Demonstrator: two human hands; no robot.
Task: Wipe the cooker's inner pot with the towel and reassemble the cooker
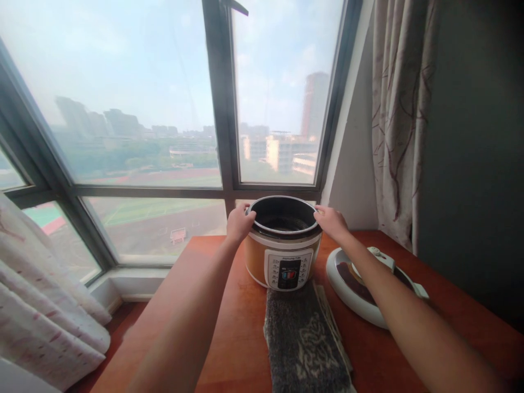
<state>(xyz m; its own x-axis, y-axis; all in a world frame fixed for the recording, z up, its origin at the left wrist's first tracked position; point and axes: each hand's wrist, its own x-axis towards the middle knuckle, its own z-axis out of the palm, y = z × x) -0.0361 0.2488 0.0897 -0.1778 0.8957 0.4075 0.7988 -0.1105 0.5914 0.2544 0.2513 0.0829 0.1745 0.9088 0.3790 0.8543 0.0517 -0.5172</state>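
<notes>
An electric pressure cooker [254,256] in gold and white stands on the wooden table, its control panel facing me. Its dark inner pot [282,210] with a pale metal rim sits in the cooker, the rim standing a little above the body. My left hand [240,222] pinches this rim on the left side. On the opposite side, my right hand [331,221] grips the rim with thumb and fingers. The cooker's lid [347,292] lies on the table to the right, partly hidden behind my right forearm.
A dark grey patterned towel [303,338] lies folded on the wooden table [233,338] in front of the cooker. Large windows [223,109] rise behind the table. Curtains hang at the left [41,300] and at the right [399,120].
</notes>
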